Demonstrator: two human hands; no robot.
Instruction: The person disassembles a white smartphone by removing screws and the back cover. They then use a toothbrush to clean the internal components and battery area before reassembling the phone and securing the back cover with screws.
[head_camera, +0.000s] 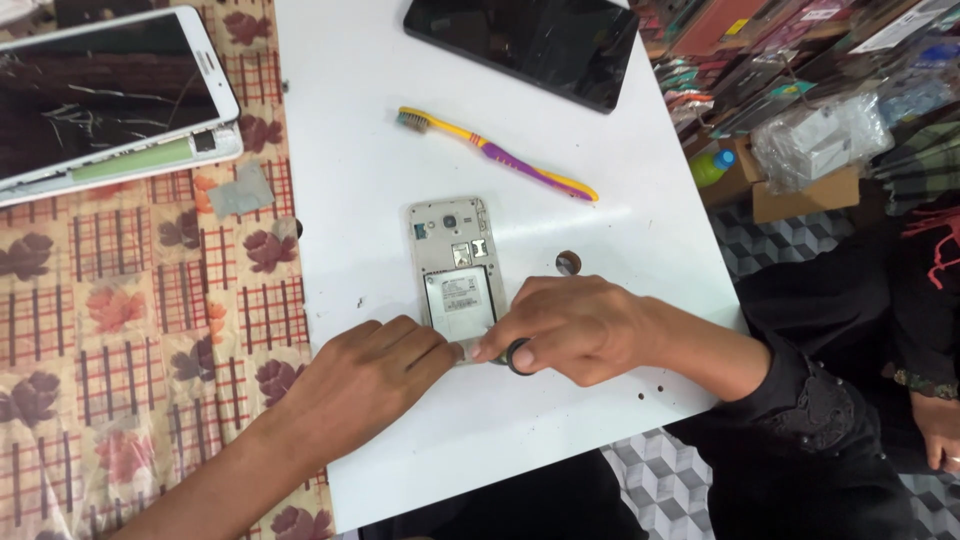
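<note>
Two hands meet at the lower end of an opened phone (457, 268), which lies back-up with its cover off and its battery showing, near the middle of a white table (350, 150). From the head view, the left hand (365, 375) presses its fingertips against the phone's bottom edge, and the right hand (580, 328), in a dark sleeve, pinches a small black ring-shaped thing (518, 356) between thumb and finger beside the same edge; whether the left hand grips anything I cannot tell. A yellow and purple toothbrush (497, 154) lies above the phone, apart from it, and a dark tablet (528, 42) sits at the table's far edge. Left of the table, a flowered checked cloth (120, 330) carries a white tablet with a cracked screen (105, 95). Right of the table, stacked packaged goods (800, 70) crowd a patterned tile floor (665, 480).
</note>
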